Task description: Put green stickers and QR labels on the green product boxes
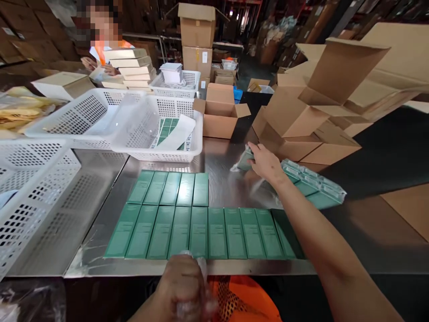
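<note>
My left hand (pixel 184 279) is closed in a fist at the table's front edge, with crumpled clear plastic (pixel 203 266) showing between the fingers. Stretched forward, my right hand (pixel 263 161) grips a green box (pixel 246 158) with clear plastic film around it. Between my hands lie flat green boxes (pixel 166 228) in two rows, the front row longer. Beside my right forearm is a plastic-wrapped pack of green boxes (pixel 311 183), partly hidden by the arm.
White perforated baskets (pixel 134 152) stand at the left; one holds green-printed sheets (pixel 167 129). An open small carton (pixel 219 120) is at the table's back. Larger open cartons (pixel 301 112) crowd the right. Across the table a person (pixel 100 53) stands behind stacked boxes (pixel 134 67).
</note>
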